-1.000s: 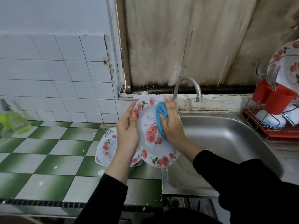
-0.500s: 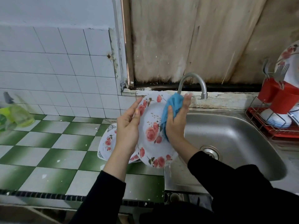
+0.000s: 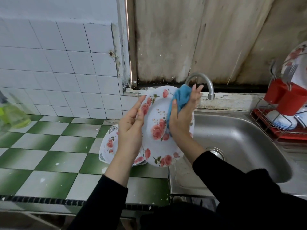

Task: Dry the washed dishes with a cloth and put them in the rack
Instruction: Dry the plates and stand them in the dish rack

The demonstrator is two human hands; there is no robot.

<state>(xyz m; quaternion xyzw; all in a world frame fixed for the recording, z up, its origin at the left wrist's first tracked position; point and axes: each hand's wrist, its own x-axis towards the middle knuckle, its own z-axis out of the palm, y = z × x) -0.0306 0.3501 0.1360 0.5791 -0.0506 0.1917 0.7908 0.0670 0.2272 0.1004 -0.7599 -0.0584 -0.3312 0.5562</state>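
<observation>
Floral plate (image 3: 157, 130) is held upright on edge over the seam between counter (image 3: 49, 146) and sink (image 3: 240, 138). Its left rim is gripped by the left hand (image 3: 131, 128), fingers pointing up along it. Blue cloth (image 3: 181, 97) is pinched under the thumb of the right hand (image 3: 182, 120) and pressed to the plate's upper right face, with the fingers extended just beside the faucet (image 3: 204, 80). The plate's right rim is hidden behind that hand. Open basin is noted rightward up to the rack (image 3: 282, 130), which is cut off at the frame edge. A plate stack (image 3: 108, 145) on the counter is partly covered by the left wrist.
</observation>
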